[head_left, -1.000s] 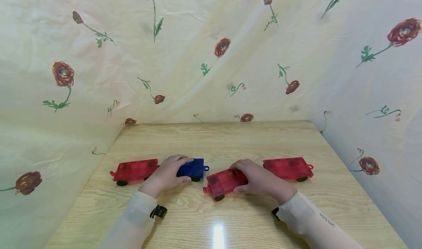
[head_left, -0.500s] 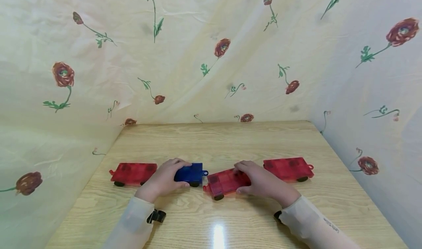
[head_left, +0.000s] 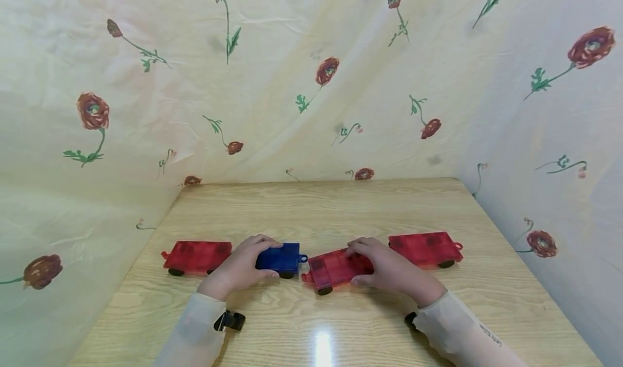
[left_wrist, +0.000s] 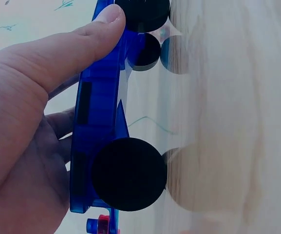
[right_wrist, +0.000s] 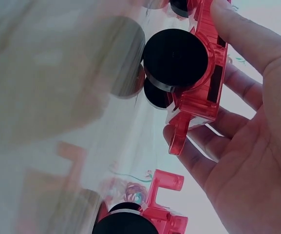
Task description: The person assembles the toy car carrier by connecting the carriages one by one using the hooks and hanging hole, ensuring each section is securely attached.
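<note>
My left hand [head_left: 243, 264] grips a blue wheeled toy train car [head_left: 287, 256], thumb on the near side and fingers on the far side. At its left end, a red ring [left_wrist: 103, 224] sits on the blue car's peg, and the left red car [head_left: 199, 256] stands in line there. My right hand [head_left: 384, 267] holds the middle red car [head_left: 333, 269] by both sides, angled with its left end nearer me. Its hook [head_left: 306, 277] lies just nearer me than the blue car's ring [head_left: 303, 258]. The ring [right_wrist: 177, 139] at its other end is apart from the right red car's hook [right_wrist: 167, 180].
The right red car [head_left: 423, 249] stands beyond my right forearm, its ring pointing right. All the cars are on a light wooden table [head_left: 311, 205]. A flowered cloth [head_left: 272, 86] encloses the table at the back and both sides.
My left hand has drawn the blue car a little toward me and left, and the left red car has swung with it. The middle red car has shifted slightly right with my right hand.
</note>
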Motion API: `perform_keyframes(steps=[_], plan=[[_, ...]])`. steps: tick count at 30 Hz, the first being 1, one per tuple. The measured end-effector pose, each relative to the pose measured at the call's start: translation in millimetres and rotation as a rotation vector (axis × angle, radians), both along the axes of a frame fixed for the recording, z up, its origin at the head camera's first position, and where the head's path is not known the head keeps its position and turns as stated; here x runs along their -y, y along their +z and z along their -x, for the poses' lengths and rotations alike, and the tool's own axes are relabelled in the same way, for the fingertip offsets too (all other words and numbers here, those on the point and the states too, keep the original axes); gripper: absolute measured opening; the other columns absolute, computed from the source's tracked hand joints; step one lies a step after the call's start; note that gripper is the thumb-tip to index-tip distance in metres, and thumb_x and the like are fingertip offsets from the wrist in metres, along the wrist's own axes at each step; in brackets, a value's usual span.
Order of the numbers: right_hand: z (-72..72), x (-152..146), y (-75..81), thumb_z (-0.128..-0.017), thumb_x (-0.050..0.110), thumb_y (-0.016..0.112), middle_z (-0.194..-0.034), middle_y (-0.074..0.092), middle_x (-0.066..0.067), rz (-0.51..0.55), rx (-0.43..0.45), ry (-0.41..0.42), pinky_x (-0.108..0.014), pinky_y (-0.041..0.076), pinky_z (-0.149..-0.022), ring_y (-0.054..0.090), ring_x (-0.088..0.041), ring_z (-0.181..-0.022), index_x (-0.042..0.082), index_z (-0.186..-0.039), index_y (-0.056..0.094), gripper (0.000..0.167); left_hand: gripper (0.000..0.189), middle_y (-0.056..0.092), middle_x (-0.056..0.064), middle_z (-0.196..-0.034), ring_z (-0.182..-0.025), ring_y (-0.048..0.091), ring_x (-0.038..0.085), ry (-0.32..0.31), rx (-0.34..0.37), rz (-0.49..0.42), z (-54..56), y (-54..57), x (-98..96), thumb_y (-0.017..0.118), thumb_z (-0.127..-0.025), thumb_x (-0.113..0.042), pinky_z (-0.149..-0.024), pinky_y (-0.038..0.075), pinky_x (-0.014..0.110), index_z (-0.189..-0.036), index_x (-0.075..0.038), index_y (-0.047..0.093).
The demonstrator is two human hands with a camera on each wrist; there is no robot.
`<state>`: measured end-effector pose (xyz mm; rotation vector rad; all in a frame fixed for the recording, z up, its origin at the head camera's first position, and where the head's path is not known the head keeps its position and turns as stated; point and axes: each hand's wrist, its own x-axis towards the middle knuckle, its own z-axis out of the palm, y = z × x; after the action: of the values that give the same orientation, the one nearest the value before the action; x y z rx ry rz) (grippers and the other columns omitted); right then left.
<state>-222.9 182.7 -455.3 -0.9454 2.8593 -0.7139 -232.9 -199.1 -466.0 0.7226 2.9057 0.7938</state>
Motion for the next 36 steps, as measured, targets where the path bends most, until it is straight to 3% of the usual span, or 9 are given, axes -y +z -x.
perform_keyframes(steps=[17, 27, 36], plan=[[0.3, -4.7, -1.3, -0.085, 0.033, 0.091, -0.148, 0.055, -0.008, 0.014, -0.005, -0.028, -0.051, 0.047, -0.109, 0.051, -0.032, -0.136, 0.020, -0.130, 0.069, 0.052, 0.069, 0.052, -0.013, -0.145, -0.142, 0.045, 0.023, -0.014, 0.013, -0.078, 0.2, 0.5, 1.8, 0.089, -0.085, -0.036, -0.112, 0.044, 0.053, -0.148, -0.033, 0.060], [2.5, -6.3, -3.3, -0.085, 0.033, 0.091, -0.147, 0.055, -0.005, 0.020, -0.015, -0.060, -0.049, 0.048, -0.108, 0.052, -0.030, -0.135, 0.022, -0.131, 0.069, 0.052, 0.067, 0.051, -0.014, -0.147, -0.143, 0.044, 0.024, -0.057, 0.022, -0.125, 1.5, -0.9, 2.6, 0.088, -0.086, -0.036, -0.111, 0.045, 0.054, -0.147, -0.037, 0.059], [4.0, -7.6, -6.6, -0.084, 0.036, 0.091, -0.148, 0.054, -0.003, 0.023, 0.008, -0.075, -0.048, 0.049, -0.108, 0.051, -0.029, -0.136, 0.024, -0.132, 0.069, 0.054, 0.067, 0.051, -0.011, -0.147, -0.142, 0.044, 0.025, -0.086, 0.030, -0.142, 1.8, 0.5, 1.7, 0.088, -0.085, -0.036, -0.112, 0.044, 0.054, -0.147, -0.034, 0.060]])
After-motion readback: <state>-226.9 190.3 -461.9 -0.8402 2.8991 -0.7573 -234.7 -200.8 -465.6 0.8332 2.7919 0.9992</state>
